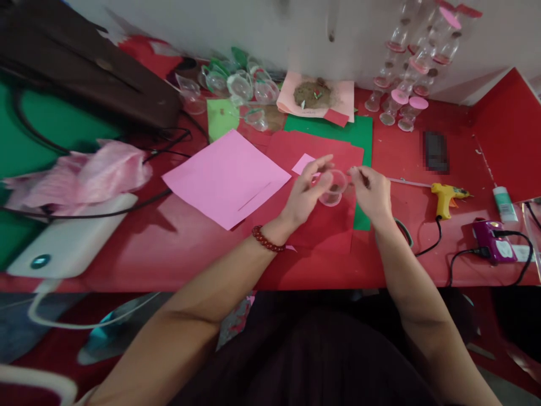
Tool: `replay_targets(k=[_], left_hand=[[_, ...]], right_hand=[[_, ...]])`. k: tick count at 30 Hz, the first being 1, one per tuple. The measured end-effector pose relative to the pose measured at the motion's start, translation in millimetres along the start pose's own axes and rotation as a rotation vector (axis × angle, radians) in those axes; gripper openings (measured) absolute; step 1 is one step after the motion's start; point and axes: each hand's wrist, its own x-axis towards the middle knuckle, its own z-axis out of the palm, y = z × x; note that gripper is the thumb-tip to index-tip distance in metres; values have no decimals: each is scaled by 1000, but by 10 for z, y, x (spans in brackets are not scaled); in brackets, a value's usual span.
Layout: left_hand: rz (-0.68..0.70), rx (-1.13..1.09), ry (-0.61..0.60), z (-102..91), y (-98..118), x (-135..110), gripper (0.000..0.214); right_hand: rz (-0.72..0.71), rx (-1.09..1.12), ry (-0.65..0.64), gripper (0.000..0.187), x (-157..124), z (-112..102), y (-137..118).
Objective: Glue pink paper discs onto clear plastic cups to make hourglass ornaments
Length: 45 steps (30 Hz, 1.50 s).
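My left hand (307, 192) holds a small clear plastic cup (333, 189) above a red paper sheet (321, 163); something brown lies in the cup's bottom. A red bead bracelet (266, 239) sits on that wrist. My right hand (371, 190) is just right of the cup, its fingertips pinched together near the cup's rim; whatever they hold is too small to make out. A large pink paper sheet (226, 177) lies to the left of both hands, and a green sheet (357, 132) lies under the red one.
A yellow glue gun (446, 197) and a purple device (492, 241) lie at the right. Several clear cups (240, 87) stand at the back, near brown soil on pink paper (315, 95). More cups (406, 67) are stacked against the wall. A pink cloth (91, 175) lies left.
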Motion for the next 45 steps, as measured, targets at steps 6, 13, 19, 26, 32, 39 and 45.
replay_targets(k=[6,13,19,26,32,39,45], left_hand=[[-336,-66,36,-98,147,98,22],[-411,-262,6,23,213,25,15],[-359,-238,-20,31,200,28,33],[-348,-198,-47,142,269,-50,35],[-289,-41,-18,164,216,-94,36],[-281,1,49,167,215,-106,30],[-328,-58,55,176,251,-128,27]], right_hand=[[0,163,73,16,34,35,125],[-17,152,-77,28,47,36,110],[-93,10,-32,19,16,19,-5],[-113,-173,-25,19,53,53,-150],[-88,-291,-7,29,71,119,-165],[-71,-312,50,20,27,186,-128],[24,-147,79,18,94,92,-65]])
